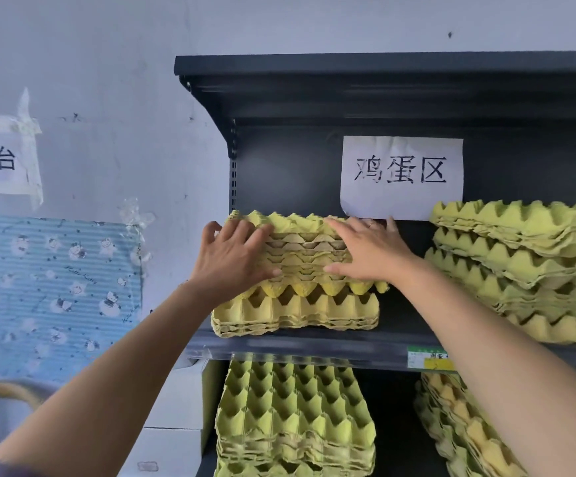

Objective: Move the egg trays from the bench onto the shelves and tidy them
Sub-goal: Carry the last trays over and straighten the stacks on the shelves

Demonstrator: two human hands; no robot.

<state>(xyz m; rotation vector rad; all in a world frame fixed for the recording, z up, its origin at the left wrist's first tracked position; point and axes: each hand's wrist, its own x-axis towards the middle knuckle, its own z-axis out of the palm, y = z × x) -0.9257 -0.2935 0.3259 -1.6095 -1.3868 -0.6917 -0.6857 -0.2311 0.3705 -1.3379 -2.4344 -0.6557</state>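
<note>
At centre frame, on the upper shelf (314,351), the left hand (235,261) and right hand (365,249) press flat, fingers spread, gripping nothing, against 1 egg tray stack (300,263), which could slide off its base trays (297,315) if pushed unevenly.

Right-hand tray stack (527,266) cut off by frame edge.

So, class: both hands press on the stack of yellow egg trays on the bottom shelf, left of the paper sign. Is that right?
Not quite. The head view shows the left hand and right hand on the stack of yellow egg trays on the upper shelf, not the bottom one. The rest holds.
</note>
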